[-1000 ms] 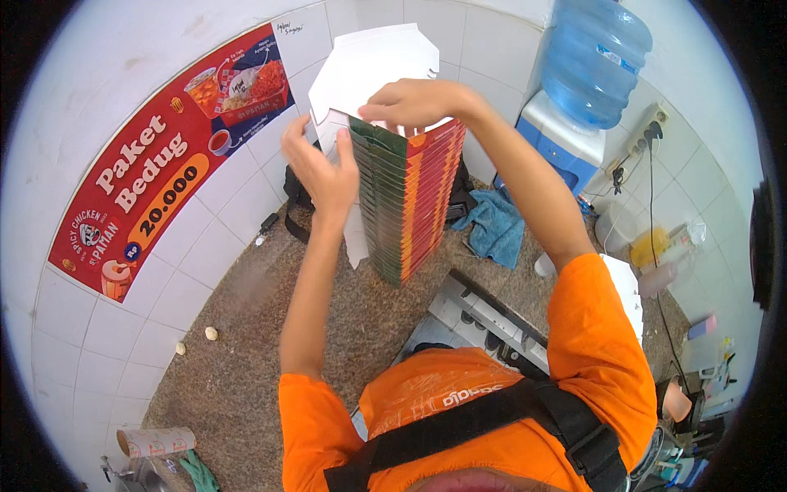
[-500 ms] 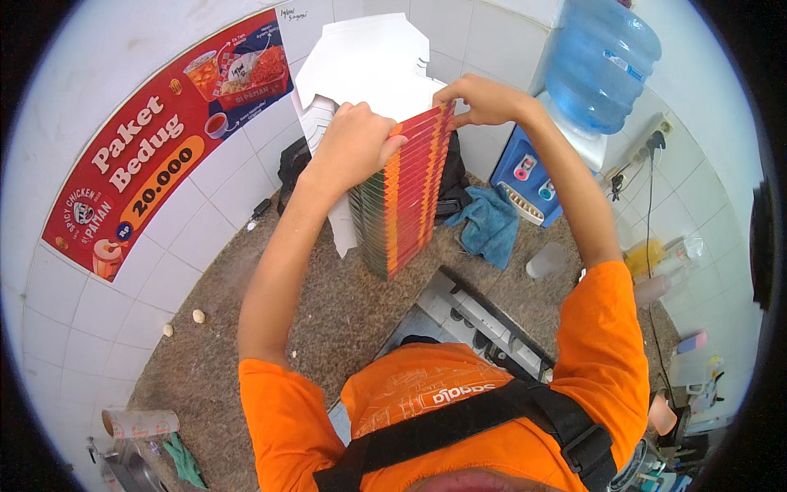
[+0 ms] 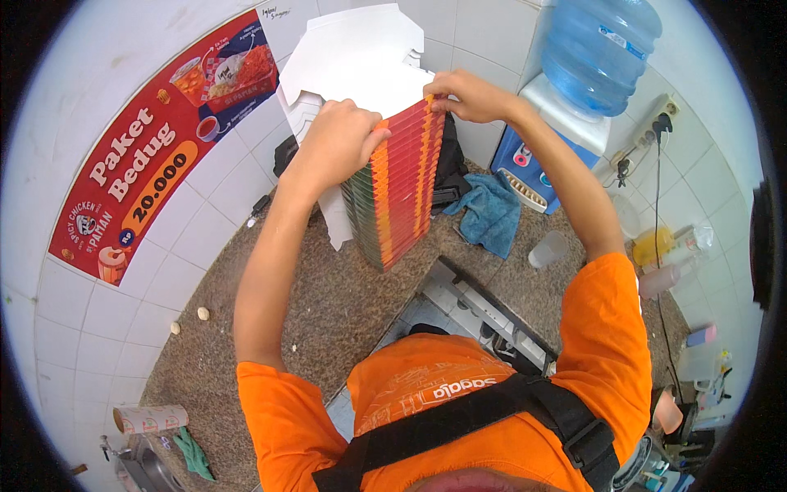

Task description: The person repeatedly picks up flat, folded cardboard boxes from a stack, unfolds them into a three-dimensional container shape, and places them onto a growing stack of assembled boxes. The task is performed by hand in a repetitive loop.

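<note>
A tall stack of flat cardboard food boxes [image 3: 403, 184] stands on the counter in front of me, its layered edges red, orange and dark green. White inner faces of the cardboard [image 3: 357, 61] spread out flat at its top and back. My left hand [image 3: 340, 146] is closed over the near left top corner, thumb along the edge. At the right top corner, my right hand [image 3: 469, 97] pinches the cardboard between thumb and fingers. How many sheets each hand grips is hidden.
Right of the stack lie a blue cloth [image 3: 488, 215] and a clear plastic cup [image 3: 548, 248], below a blue water dispenser [image 3: 525, 168]. A dark bag [image 3: 449, 168] sits behind the stack. Back left are a cardboard tube [image 3: 152, 419], a green cloth [image 3: 193, 453] and a sink [image 3: 156, 466].
The view has shifted slightly, so the stack and both hands appear a little further left and higher. Both hands keep their hold on the stack's top corners.
</note>
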`<state>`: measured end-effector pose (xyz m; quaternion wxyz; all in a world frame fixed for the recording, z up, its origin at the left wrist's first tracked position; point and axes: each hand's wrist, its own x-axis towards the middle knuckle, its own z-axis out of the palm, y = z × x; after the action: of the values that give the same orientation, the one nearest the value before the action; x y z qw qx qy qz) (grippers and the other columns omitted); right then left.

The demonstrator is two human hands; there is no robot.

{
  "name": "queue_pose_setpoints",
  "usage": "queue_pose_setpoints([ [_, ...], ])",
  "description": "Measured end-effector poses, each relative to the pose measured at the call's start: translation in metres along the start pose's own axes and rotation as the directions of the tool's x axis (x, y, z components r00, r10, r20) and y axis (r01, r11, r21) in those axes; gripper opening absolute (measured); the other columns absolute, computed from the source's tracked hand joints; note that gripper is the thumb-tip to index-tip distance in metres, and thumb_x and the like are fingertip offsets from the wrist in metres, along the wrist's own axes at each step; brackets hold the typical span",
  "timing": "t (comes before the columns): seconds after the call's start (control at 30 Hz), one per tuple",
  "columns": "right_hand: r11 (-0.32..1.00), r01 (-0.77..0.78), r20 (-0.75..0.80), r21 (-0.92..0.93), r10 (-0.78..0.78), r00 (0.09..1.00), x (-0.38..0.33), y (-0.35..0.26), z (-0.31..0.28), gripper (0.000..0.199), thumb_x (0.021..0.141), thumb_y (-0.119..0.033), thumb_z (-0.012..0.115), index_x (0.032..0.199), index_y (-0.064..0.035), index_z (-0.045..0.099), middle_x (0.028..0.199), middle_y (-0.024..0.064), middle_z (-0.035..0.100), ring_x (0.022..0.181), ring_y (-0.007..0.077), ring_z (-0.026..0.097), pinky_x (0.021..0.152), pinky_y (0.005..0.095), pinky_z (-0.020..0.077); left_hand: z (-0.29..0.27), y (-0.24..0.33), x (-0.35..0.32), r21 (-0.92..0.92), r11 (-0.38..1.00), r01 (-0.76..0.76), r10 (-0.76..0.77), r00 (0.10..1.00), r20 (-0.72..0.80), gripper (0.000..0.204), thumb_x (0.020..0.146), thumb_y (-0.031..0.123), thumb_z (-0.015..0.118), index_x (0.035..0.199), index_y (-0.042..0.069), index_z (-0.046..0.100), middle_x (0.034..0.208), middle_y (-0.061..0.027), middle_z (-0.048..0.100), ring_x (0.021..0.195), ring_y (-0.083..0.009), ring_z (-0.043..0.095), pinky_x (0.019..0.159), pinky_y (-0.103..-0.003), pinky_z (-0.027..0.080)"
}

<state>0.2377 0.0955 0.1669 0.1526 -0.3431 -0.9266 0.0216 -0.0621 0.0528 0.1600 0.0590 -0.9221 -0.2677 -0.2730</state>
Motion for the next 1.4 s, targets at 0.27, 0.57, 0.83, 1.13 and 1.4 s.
queue_pose_setpoints([
  [0.27,0.979,0.063,0.051,0.192,-0.074,0.996,0.004,0.027,0.008,0.016,0.1,-0.016,0.066,0.108,-0.0023,0.067,0.095,0.0169,0.066,0.094,0.0301,0.066,0.084,0.0417,0.0523,-0.005,0.007,0.008,-0.022,0.982,0.19,-0.186,0.976,0.117,0.025,0.095,0.023,0.067,0.086,0.001,0.072,0.079,-0.0214,0.068,0.087,-0.0402,0.065,0.086,-0.048,0.048],
  [0.57,0.913,0.035,-0.121,0.407,0.016,0.993,0.028,0.056,-0.005,0.036,0.1,-0.035,0.069,0.118,-0.0044,0.071,0.108,0.0104,0.074,0.1,0.0185,0.069,0.084,0.0349,0.0555,0.016,-0.007,-0.019,-0.017,0.999,0.05,-0.051,0.846,-0.531,0.046,0.085,0.035,0.082,0.109,0.0,0.064,0.116,-0.0177,0.062,0.112,-0.0344,0.058,0.095,-0.044,0.046],
  [0.83,0.3,0.047,-0.247,0.953,0.677,0.693,0.033,0.084,0.159,0.049,0.11,-0.045,0.047,0.138,-0.007,0.061,0.133,0.0104,0.067,0.119,0.0198,0.064,0.102,0.0394,0.0506,0.187,0.021,-0.101,-0.397,0.836,0.379,-0.549,0.58,-0.601,0.1,0.088,0.053,0.078,0.151,-0.006,0.028,0.154,-0.0284,0.032,0.143,-0.0433,0.037,0.115,-0.053,0.035],
  [1.13,-0.086,0.096,-0.018,0.992,0.642,0.767,0.035,0.017,0.173,0.046,0.114,-0.043,0.031,0.14,-0.0132,0.054,0.134,0.0036,0.065,0.121,0.0181,0.063,0.104,0.0428,0.0517,0.224,0.015,-0.104,-0.407,0.813,0.417,-0.582,0.555,-0.594,0.103,0.091,0.042,0.077,0.159,-0.004,0.016,0.162,-0.0321,0.021,0.152,-0.049,0.022,0.122,-0.06,0.02],
  [1.4,0.007,0.182,-0.154,0.983,0.565,0.811,0.018,0.076,0.237,0.048,0.114,-0.045,0.031,0.14,-0.0125,0.055,0.134,0.0051,0.065,0.117,0.0173,0.065,0.102,0.0413,0.0536,0.238,0.03,-0.114,-0.426,0.818,0.387,-0.575,0.526,-0.627,0.1,0.093,0.041,0.074,0.161,-0.003,0.014,0.163,-0.0323,0.02,0.152,-0.0494,0.02,0.122,-0.06,0.019],
])
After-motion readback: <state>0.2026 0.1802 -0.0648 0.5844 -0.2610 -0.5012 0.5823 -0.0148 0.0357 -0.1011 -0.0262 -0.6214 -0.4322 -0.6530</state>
